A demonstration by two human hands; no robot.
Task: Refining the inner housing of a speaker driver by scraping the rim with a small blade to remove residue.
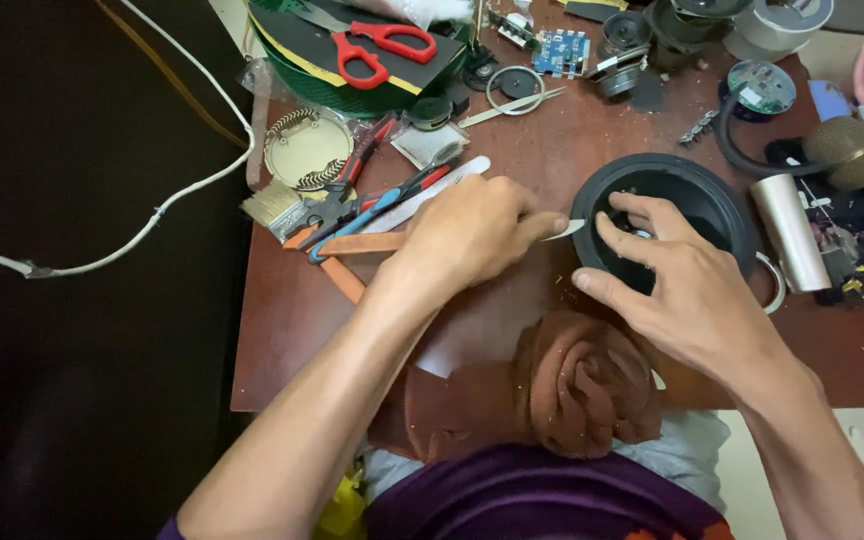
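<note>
A round black speaker cone (692, 190) lies on the brown wooden table (292, 330). My right hand (682, 285) rests on its near rim, fingers spread into the cone. My left hand (472, 232) is closed on a small knife (565, 230) whose pale blade tip touches the cone's left rim. A crumpled brown cloth (582, 385) lies at the table's near edge, between my forearms.
Left of my hand lie pliers and cutters (362, 205), a paintbrush (274, 205) and a round coil part (304, 148). Red scissors (377, 45) rest on a green basket at the back. A blue circuit board (560, 50), a metal cylinder (790, 232) and a gold microphone head (845, 150) are nearby.
</note>
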